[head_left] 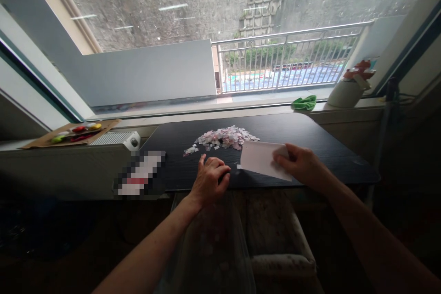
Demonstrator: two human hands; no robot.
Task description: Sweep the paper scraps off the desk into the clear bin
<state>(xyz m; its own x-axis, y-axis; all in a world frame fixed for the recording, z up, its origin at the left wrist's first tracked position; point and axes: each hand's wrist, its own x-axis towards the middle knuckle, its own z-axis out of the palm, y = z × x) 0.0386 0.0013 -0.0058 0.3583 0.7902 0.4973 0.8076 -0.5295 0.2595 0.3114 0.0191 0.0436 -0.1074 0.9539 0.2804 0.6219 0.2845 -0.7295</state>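
Note:
A heap of small white and pinkish paper-like bits (225, 137) lies on the dark table (275, 126), with a thin trail at its left. My right hand (299, 163) pinches a thin, flat white card (262, 158) by its right end, thumb on top. The card is tilted over the tabletop, its left edge near the heap and one loose bit. Close to the table's front edge, my left hand (211, 177) rests palm down, fingers loosely bent and little finger apart. I see nothing in it; its palm is hidden.
Below the front edge stands a translucent plastic bin (210, 239), beside a stained, padded seat (275, 225). A green cloth (304, 103) and a pale container (346, 93) sit on the windowsill. At left are a pixelated patch and a radiator (115, 138) with cardboard (41, 135) on it.

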